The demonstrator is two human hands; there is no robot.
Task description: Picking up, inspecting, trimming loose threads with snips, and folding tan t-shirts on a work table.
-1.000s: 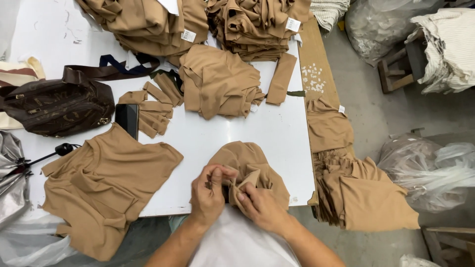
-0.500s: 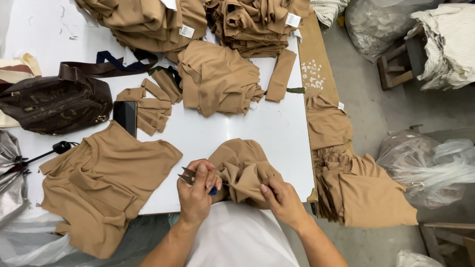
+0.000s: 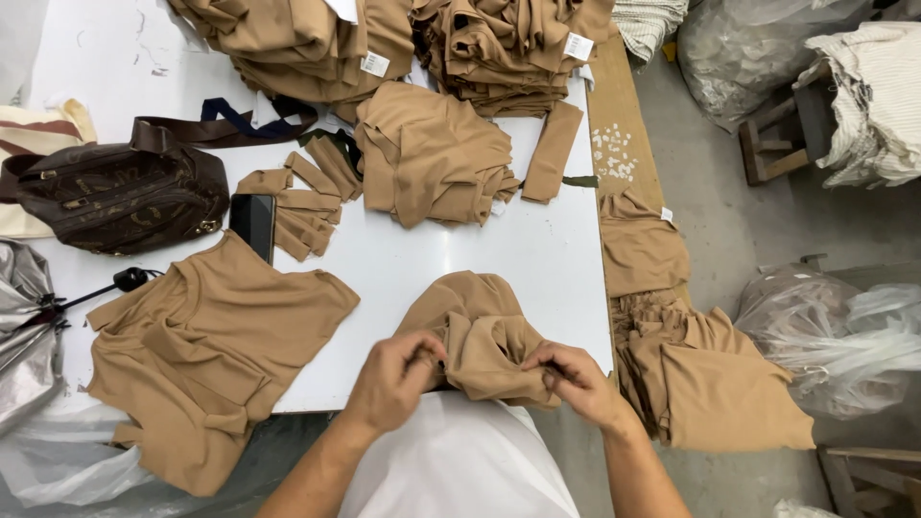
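Observation:
A bunched tan garment (image 3: 483,331) lies at the near edge of the white table (image 3: 432,259). My left hand (image 3: 393,376) grips its left side with curled fingers. My right hand (image 3: 574,376) pinches the fabric at its right lower edge. Whether a small tool is inside my left hand is hidden.
A flat tan garment (image 3: 206,345) hangs over the table's left front edge. A brown handbag (image 3: 120,197), a dark phone (image 3: 253,223) and small tan strips (image 3: 302,197) lie at the left. Folded tan stacks (image 3: 499,43) sit at the back. More tan pieces (image 3: 710,384) lie at the right beside plastic bags (image 3: 835,336).
My hands have moved apart along the garment's near edge. The small tool seen at my left fingers half a second ago no longer shows.

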